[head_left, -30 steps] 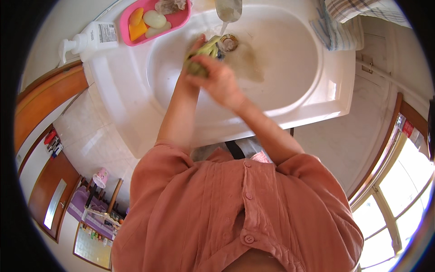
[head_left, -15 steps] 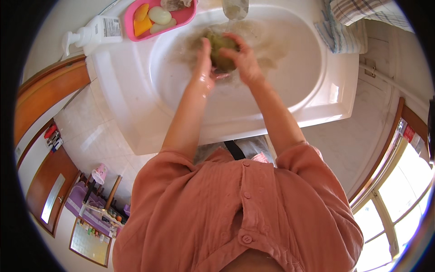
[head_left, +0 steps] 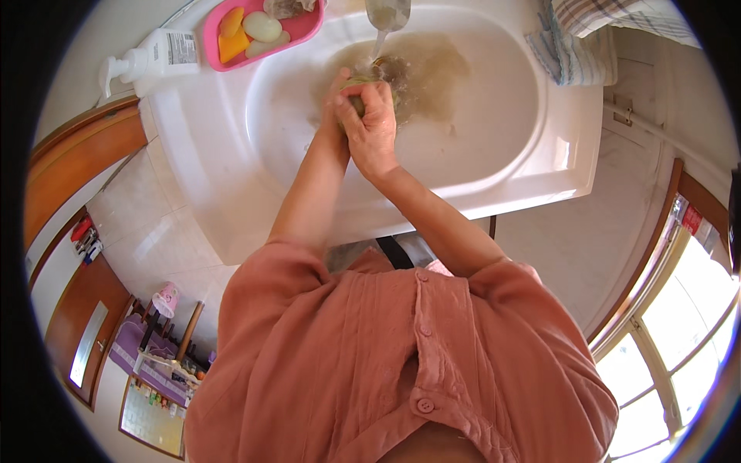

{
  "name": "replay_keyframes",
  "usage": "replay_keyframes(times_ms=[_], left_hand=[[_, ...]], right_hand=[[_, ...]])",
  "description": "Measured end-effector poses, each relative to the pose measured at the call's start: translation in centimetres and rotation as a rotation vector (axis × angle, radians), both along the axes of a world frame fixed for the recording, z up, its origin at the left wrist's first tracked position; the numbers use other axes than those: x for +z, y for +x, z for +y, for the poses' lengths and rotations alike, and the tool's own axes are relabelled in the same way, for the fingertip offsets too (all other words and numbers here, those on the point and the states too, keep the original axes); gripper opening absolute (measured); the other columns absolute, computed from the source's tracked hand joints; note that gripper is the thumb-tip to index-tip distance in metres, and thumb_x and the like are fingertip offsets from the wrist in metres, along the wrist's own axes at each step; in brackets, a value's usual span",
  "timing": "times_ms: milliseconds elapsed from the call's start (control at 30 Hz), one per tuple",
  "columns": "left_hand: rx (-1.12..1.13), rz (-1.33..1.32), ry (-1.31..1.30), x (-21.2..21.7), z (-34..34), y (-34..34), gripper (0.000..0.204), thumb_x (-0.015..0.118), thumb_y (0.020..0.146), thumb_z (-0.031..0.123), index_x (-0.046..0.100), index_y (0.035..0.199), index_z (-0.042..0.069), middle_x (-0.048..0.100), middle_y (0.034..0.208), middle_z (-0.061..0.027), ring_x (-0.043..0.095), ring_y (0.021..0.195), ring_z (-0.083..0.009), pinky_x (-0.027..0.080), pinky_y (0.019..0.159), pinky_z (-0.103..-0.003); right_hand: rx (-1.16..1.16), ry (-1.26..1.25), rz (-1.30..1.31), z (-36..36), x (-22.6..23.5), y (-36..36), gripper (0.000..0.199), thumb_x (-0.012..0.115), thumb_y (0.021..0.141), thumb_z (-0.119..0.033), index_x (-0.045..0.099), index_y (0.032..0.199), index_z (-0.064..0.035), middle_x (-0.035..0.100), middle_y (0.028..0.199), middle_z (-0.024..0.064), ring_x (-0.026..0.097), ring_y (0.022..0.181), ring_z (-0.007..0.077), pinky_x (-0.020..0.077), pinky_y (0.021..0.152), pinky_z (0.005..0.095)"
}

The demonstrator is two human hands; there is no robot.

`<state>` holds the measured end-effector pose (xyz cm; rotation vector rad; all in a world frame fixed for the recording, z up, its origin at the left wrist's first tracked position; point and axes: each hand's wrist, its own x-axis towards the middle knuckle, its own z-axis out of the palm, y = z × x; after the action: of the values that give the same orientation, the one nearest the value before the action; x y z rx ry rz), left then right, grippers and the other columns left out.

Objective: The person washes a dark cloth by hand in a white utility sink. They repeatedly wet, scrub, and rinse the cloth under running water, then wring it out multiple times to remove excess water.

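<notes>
Both hands are pressed together over the white washbasin [head_left: 463,154], gripping an olive-green rounded lump [head_left: 356,103] whose exact kind I cannot make out. My right hand [head_left: 374,127] lies over its top with bent fingers. My left hand [head_left: 336,96] holds it from the left side, partly hidden behind the right one. Just beyond the fingers, a stream of water [head_left: 379,44] falls from the tap [head_left: 388,11]. Murky brown water [head_left: 436,73] spreads across the basin's far half.
At the far left, a pink tray [head_left: 266,49] holds several soap bars, yellow and pale green, and a clear crumpled item. Beside it lies a white pump bottle [head_left: 166,58]. Striped towels [head_left: 579,58] hang at the far right. A wooden-framed window [head_left: 656,339] stands at the right.
My hands have come together and shifted left and slightly nearer with the green lump. My right hand now covers it. The brown water has spread to the right of the hands.
</notes>
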<state>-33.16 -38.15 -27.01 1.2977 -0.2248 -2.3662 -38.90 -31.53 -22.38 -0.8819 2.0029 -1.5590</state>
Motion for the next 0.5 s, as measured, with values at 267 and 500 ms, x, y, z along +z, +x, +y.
replay_keyframes(times_ms=[267,500], left_hand=[[-0.248,-0.473,-0.356,4.1,-1.8,1.2,0.08,0.07,0.089,0.05,0.035,0.148,0.009,0.042,0.147,-0.0125,0.046,0.132,-0.0255,0.039,0.105,-0.04],[0.011,-0.238,0.032,-1.4,-0.8,0.2,0.075,0.051,0.09,0.072,0.051,0.137,0.013,0.057,0.134,-0.0076,0.055,0.124,-0.0237,0.05,0.089,-0.045]], right_hand=[[-0.089,0.341,0.252,1.0,-7.8,-14.6,0.036,0.08,0.079,-0.025,0.067,0.106,-0.0057,0.066,0.104,0.0139,0.064,0.094,0.0305,0.0523,0.085,0.041],[0.304,0.279,-0.783,-1.9,-2.2,-5.3,0.055,0.078,0.078,-0.014,0.061,0.131,-0.0072,0.066,0.118,0.0119,0.064,0.104,0.0217,0.0553,0.086,0.0338]])
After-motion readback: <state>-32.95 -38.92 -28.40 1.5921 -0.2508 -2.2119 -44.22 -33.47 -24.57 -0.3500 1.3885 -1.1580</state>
